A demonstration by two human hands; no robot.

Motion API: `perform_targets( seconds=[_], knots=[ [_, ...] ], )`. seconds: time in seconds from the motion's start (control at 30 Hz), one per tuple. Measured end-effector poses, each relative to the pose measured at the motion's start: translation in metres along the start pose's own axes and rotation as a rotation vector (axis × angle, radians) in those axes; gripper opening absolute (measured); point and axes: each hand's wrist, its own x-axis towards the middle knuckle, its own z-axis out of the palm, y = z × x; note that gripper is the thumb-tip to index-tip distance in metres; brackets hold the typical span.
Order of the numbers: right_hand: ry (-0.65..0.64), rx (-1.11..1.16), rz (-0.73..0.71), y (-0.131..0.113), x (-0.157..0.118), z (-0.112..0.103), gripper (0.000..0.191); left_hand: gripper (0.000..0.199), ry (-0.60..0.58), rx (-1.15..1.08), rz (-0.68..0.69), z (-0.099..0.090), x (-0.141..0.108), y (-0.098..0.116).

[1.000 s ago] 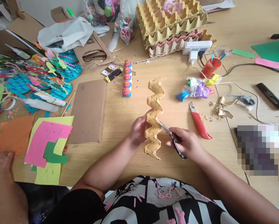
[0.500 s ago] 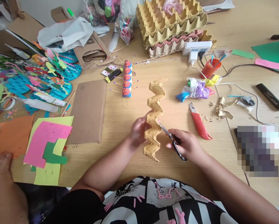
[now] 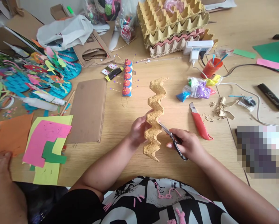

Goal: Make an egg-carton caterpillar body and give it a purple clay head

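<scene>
My left hand (image 3: 139,129) grips a wavy yellow strip of egg carton (image 3: 154,116) from its left side; some of the fingers are hidden behind it. The strip is held lengthwise above the table. My right hand (image 3: 187,143) is closed round the black handles of a pair of scissors (image 3: 173,138). The scissor tips meet the strip's right edge near its middle. Beyond the strip stands a painted red and blue carton caterpillar (image 3: 127,79) with purple-tipped sticks along its sides. To the right lies a red utility knife (image 3: 200,123).
Stacked egg trays (image 3: 172,28) stand at the back beside a white power strip (image 3: 197,47). A red cup (image 3: 211,68) and bagged clay (image 3: 197,88) sit at right. Cardboard (image 3: 87,110) and coloured paper (image 3: 46,143) lie at left, where another person's hand (image 3: 1,165) rests.
The view has shifted very slightly. Both hands, the strip and the scissors look almost the same as before.
</scene>
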Motion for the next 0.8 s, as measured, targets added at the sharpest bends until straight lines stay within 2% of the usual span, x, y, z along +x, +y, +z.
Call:
perform_targets(
  seconds=[0.17,0.33,0.5,0.67,0.8],
  knots=[
    [0.023,0.018,0.081,-0.0003,0.0007,0.0,0.049,0.062,0.002,-0.104,0.01,0.0046,-0.0002,0.0033],
    [0.081,0.104,0.198,0.0003,0.0001,-0.0013,0.05,0.057,-0.042,-0.094,0.021,0.0048,-0.0001,0.0018],
    [0.091,0.192,0.168,-0.0054,-0.0014,-0.0063,0.049,0.06,-0.095,-0.005,0.07,0.0077,-0.0001,-0.0026],
    [0.103,0.254,0.294,-0.0056,-0.0014,-0.0052,0.043,0.069,-0.104,0.056,0.083,0.0079,0.0007,-0.0044],
    [0.123,0.323,0.329,-0.0022,-0.0005,-0.0028,0.045,0.071,-0.08,0.075,0.091,0.007,0.0015,-0.0046]
  ],
)
